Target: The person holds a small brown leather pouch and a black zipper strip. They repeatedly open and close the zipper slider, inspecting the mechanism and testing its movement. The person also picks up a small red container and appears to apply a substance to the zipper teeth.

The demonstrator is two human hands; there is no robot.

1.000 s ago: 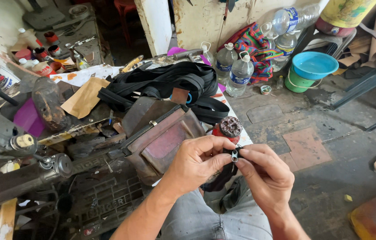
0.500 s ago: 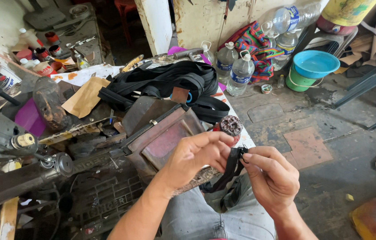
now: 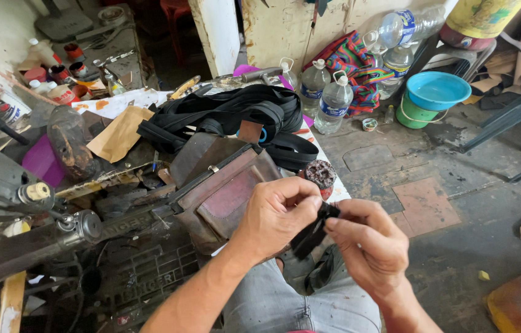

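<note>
Since the earlier frames both hands have risen a little and drawn closer, and the black strap [image 3: 311, 233] now hangs shorter between them, its upper end pinched level with the knuckles. The left hand [image 3: 276, 216] has its thumb and forefinger closed tight on the top of the strap, the other fingers curled in behind. The right hand [image 3: 368, 246] meets it from the other side, thumb and forefinger pressed shut on the same end, so the fingertips of both hands nearly touch. The strap's loose end drops toward the lap, off the front edge of the worktop. Just behind the left hand a brown leather bag [image 3: 226, 194] lies at the front edge of the worktop [image 3: 122, 102], with a small dark-topped tin [image 3: 321, 174] beside its right corner. A heap of black webbing [image 3: 236, 114] sits further back, toward the worktop's right edge. Clear plastic bottles [image 3: 333, 102] stand on the floor past that edge, near a blue bowl [image 3: 438, 90]. A sewing machine [image 3: 20, 228] fills the left side.
</note>
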